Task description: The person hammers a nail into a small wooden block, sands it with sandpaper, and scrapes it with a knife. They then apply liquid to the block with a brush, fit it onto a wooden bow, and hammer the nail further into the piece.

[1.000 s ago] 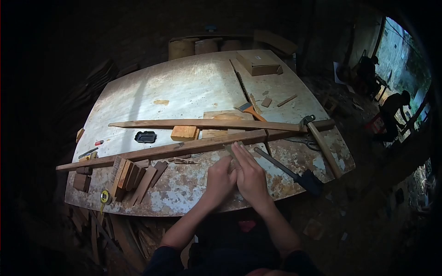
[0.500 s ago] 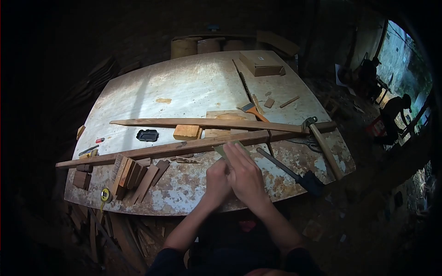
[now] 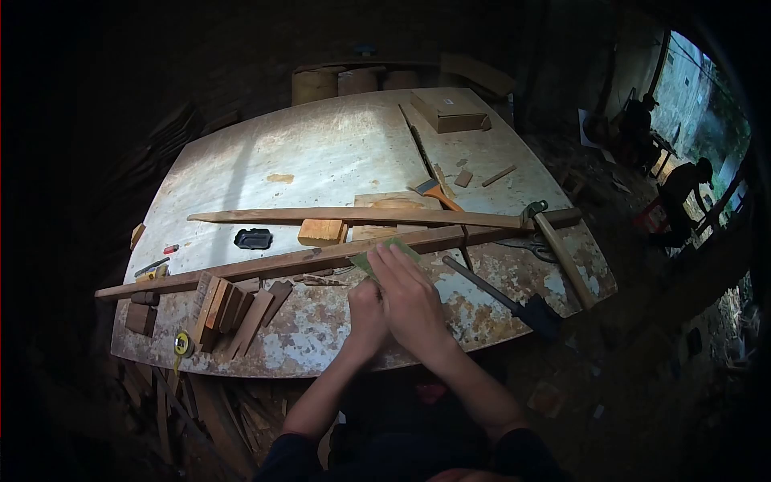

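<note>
In the middle front, my left hand (image 3: pixel 367 316) is a closed fist. What it grips is hidden between the two hands. My right hand (image 3: pixel 413 307) lies against it, fingers together and stretched over a green sheet that looks like sandpaper (image 3: pixel 362 264). The sheet sticks out on both sides of those fingers and is pressed down under them. Just beyond the hands a long wooden bar (image 3: pixel 285 267) crosses the table. Behind it a slimmer wooden strip (image 3: pixel 450 217) rests above an orange-brown wood block (image 3: pixel 321 232).
On the worn table (image 3: pixel 321 161) lie a hammer (image 3: pixel 564 257), a dark-headed tool (image 3: pixel 487 287), a paintbrush (image 3: pixel 438 193), a black tray (image 3: pixel 254 238), wood blocks (image 3: pixel 218 304), a tape measure (image 3: pixel 183 345) and a cardboard box (image 3: pixel 450 110). Two people (image 3: pixel 683 193) are at the far right.
Both hands have moved a little left together, and more of the green sheet shows around my right fingers. The whole view has shifted slightly; the things on the table lie as before.
</note>
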A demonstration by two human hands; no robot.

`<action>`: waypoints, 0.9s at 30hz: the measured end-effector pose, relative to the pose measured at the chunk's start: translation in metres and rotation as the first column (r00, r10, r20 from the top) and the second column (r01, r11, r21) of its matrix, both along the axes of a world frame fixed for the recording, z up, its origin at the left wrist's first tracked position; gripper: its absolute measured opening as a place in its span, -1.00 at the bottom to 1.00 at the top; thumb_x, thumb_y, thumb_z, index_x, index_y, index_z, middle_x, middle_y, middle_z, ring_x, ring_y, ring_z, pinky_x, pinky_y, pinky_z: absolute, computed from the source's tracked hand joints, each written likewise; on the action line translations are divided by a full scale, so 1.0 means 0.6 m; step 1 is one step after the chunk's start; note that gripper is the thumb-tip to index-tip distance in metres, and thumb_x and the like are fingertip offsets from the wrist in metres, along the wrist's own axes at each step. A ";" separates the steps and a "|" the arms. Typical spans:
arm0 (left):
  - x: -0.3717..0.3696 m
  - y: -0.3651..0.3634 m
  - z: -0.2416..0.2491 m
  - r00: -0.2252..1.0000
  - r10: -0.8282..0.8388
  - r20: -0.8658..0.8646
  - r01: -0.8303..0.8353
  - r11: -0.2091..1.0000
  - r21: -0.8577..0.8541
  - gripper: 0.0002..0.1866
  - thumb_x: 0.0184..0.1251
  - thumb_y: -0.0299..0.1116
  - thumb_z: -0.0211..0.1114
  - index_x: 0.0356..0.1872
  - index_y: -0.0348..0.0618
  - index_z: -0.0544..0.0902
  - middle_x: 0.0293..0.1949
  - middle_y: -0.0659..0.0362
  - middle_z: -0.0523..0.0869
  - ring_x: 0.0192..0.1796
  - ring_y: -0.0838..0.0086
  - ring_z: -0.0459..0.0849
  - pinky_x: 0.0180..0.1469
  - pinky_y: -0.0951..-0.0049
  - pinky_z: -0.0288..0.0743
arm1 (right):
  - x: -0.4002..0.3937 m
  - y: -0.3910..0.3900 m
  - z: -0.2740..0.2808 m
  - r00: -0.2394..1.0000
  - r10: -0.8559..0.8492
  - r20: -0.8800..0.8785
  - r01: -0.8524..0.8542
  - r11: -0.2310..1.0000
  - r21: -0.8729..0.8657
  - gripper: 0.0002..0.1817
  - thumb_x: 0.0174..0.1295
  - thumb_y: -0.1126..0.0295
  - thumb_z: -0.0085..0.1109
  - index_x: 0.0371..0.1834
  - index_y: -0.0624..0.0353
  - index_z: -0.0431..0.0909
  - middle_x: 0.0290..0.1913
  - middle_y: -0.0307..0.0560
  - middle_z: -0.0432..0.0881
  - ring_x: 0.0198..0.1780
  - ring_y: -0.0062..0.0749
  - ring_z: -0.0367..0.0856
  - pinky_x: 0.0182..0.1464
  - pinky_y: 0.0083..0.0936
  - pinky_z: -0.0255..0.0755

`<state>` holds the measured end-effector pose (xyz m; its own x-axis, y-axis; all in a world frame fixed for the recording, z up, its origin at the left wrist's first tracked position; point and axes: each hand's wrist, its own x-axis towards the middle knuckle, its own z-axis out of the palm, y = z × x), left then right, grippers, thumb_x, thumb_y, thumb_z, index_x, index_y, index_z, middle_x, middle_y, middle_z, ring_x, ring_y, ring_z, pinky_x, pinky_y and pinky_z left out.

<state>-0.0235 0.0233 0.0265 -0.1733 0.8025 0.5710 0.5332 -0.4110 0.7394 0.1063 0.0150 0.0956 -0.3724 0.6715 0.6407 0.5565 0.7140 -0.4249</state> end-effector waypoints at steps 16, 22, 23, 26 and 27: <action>-0.011 -0.002 -0.010 1.000 0.018 0.013 -0.018 1.000 0.018 -0.80 0.43 -0.42 0.43 -0.19 -0.44 0.75 -0.35 -0.24 0.80 -0.28 -0.18 0.84 -0.24 0.05 0.66 | -0.017 0.000 0.005 1.000 -0.003 -0.005 0.003 0.999 0.053 -0.41 0.38 0.62 0.18 0.51 0.30 0.61 0.53 0.24 0.63 0.59 0.19 0.55 0.63 0.01 0.42; 0.006 -0.013 0.015 0.997 0.031 0.074 -0.031 1.000 -0.004 -0.81 0.43 -0.44 0.41 -0.19 -0.44 0.74 -0.33 -0.24 0.80 -0.26 -0.17 0.85 -0.22 0.04 0.66 | -0.013 0.007 -0.002 0.999 -0.019 -0.026 0.019 1.000 0.019 -0.41 0.39 0.61 0.17 0.53 0.31 0.59 0.52 0.25 0.63 0.61 0.18 0.53 0.64 0.02 0.39; 0.004 -0.013 0.008 0.998 0.017 0.067 -0.016 1.000 -0.007 -0.81 0.42 -0.44 0.42 -0.19 -0.44 0.74 -0.33 -0.24 0.80 -0.25 -0.18 0.85 -0.22 0.03 0.66 | -0.011 0.003 -0.005 1.000 -0.009 -0.018 0.010 1.000 0.022 -0.41 0.39 0.61 0.17 0.53 0.30 0.59 0.53 0.24 0.63 0.61 0.18 0.52 0.65 0.02 0.39; 0.001 -0.001 0.026 0.978 0.002 0.207 -0.001 1.000 -0.008 -0.80 0.39 -0.44 0.42 -0.18 -0.45 0.73 -0.33 -0.26 0.79 -0.24 -0.20 0.84 -0.21 0.01 0.65 | -0.006 -0.005 -0.006 1.000 0.012 -0.001 -0.012 0.999 0.047 -0.41 0.39 0.63 0.16 0.53 0.30 0.59 0.54 0.25 0.61 0.62 0.19 0.51 0.65 0.05 0.39; 0.002 -0.001 0.026 0.986 0.025 0.165 -0.024 1.000 -0.007 -0.81 0.39 -0.45 0.42 -0.18 -0.45 0.74 -0.32 -0.26 0.80 -0.23 -0.19 0.85 -0.21 0.03 0.66 | -0.007 -0.005 -0.001 1.000 0.016 -0.006 -0.015 0.999 0.047 -0.41 0.38 0.63 0.17 0.53 0.30 0.59 0.54 0.25 0.61 0.63 0.19 0.50 0.65 0.05 0.39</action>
